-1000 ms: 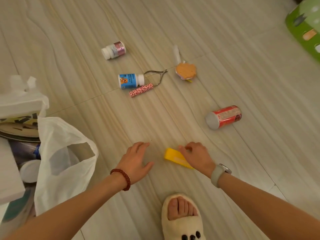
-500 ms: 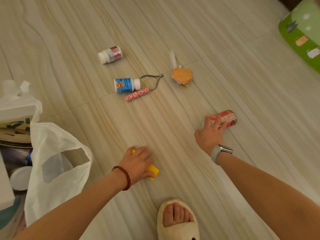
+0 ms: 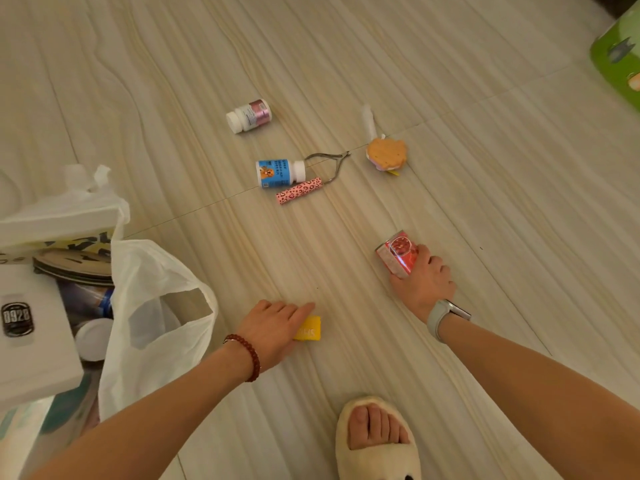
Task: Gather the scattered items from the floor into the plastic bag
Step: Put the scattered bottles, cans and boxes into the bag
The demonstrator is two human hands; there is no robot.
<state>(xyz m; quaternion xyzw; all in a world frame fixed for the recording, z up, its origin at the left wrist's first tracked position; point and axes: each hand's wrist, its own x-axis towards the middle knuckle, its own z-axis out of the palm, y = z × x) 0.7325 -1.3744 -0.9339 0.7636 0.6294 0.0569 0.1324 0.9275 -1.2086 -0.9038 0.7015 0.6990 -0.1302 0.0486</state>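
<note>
My right hand point(image 3: 424, 284) grips a red can point(image 3: 397, 252), tilted up off the floor. My left hand point(image 3: 273, 329) lies over a small yellow packet point(image 3: 309, 329) on the floor and holds its left end. A white plastic bag point(image 3: 156, 306) stands open just left of my left hand. Farther out on the floor lie a blue-labelled white bottle point(image 3: 278, 173), a pink leopard-print tube point(image 3: 299, 191), metal nippers point(image 3: 330, 161), a pink-capped white bottle point(image 3: 249, 115) and an orange cookie-shaped toy point(image 3: 386, 154).
White boxes point(image 3: 31, 341) and stacked items fill the lower left beside the bag. A green container point(image 3: 620, 60) sits at the upper right edge. My slippered foot point(image 3: 377, 438) stands at the bottom centre.
My right hand left the yellow packet, reached to the red can and lifted it. My left hand moved onto the packet and took hold of it.
</note>
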